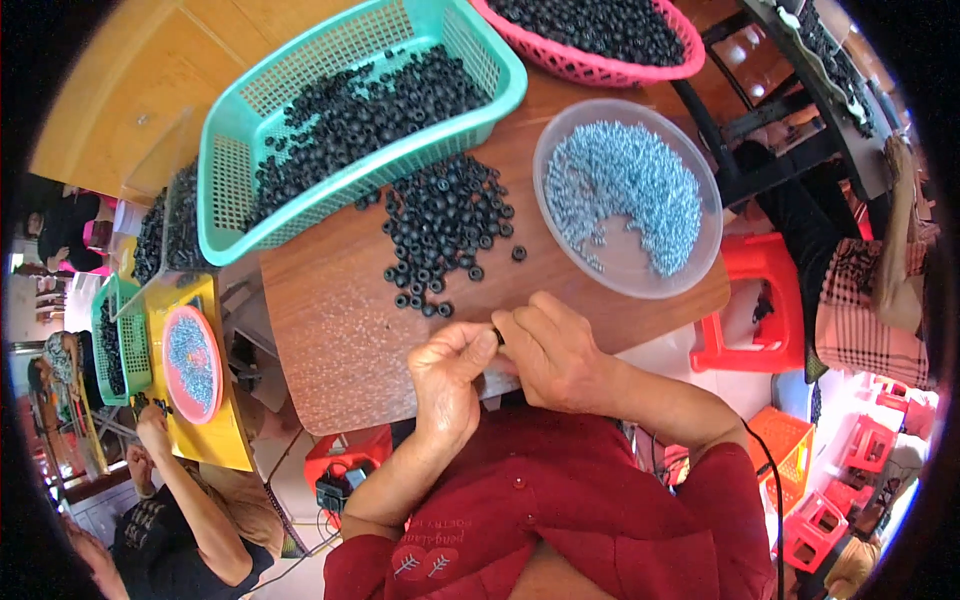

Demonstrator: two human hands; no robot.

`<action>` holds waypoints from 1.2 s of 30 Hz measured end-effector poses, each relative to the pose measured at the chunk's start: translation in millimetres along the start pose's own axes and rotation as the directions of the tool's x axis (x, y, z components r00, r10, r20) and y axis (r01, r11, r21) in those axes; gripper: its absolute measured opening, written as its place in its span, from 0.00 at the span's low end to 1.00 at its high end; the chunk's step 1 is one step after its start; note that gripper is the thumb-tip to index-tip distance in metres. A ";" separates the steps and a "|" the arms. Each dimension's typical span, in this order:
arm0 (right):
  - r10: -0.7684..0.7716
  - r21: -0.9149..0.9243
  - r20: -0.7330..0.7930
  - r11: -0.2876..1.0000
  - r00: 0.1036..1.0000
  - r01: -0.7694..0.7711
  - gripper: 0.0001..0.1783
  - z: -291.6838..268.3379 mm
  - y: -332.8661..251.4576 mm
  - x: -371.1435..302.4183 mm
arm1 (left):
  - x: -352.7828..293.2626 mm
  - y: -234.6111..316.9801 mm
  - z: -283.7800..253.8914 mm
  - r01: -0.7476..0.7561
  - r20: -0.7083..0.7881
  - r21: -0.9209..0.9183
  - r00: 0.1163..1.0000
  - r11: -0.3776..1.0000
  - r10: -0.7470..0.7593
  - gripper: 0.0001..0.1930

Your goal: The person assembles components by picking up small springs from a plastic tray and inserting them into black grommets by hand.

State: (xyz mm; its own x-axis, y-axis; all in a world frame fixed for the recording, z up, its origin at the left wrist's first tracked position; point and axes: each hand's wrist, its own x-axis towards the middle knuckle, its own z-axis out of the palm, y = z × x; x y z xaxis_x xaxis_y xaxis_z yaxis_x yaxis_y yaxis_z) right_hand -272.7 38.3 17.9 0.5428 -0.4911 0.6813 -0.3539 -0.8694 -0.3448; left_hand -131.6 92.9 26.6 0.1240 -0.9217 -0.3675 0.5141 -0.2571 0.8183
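Observation:
My left hand (448,375) and my right hand (555,360) meet above the front edge of the brown table (345,350). Between their fingertips shows a small black piece (498,337), mostly covered. The left thumb and forefinger pinch it. My right fingers are curled closed against it, and whatever else they hold is hidden. Just beyond the hands lies a loose pile of black ring-shaped pieces (445,215), round with a hole in the middle. To the right, a clear round bowl (640,285) holds many small shiny light-blue pieces (655,190).
A green mesh basket (350,180) of black pieces stands at the far left, a pink basket (600,68) of them at the far right. Red stools (755,350) flank the right side. At left, another person's hand (153,428) is near a yellow table (225,440) with a pink bowl (210,400).

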 end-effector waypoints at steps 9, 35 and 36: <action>-0.026 -0.137 -0.108 0.991 0.994 0.011 0.10 -22.8 62.3 89.0 | 11.6 9.7 -21.1 -0.271 -0.010 0.191 0.960 0.943 0.278 0.09; 0.422 -0.099 0.109 0.905 0.900 -0.413 0.04 -106.0 100.1 -4.9 | 86.1 11.7 25.6 -0.738 0.857 0.513 0.410 -0.439 0.313 0.04; 0.407 -0.096 0.109 0.912 0.907 -0.398 0.06 -106.8 97.0 -10.1 | 81.2 14.9 26.1 -0.759 0.830 0.535 0.389 -0.372 0.401 0.06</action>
State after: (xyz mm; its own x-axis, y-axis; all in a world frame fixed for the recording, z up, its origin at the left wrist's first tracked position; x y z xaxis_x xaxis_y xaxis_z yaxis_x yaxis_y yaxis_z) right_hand -393.8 -35.2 46.5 0.4311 -0.8051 0.4075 -0.6117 -0.5927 -0.5239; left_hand -136.0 6.6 20.5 -0.4500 -0.7023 0.5517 -0.7391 0.6396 0.2112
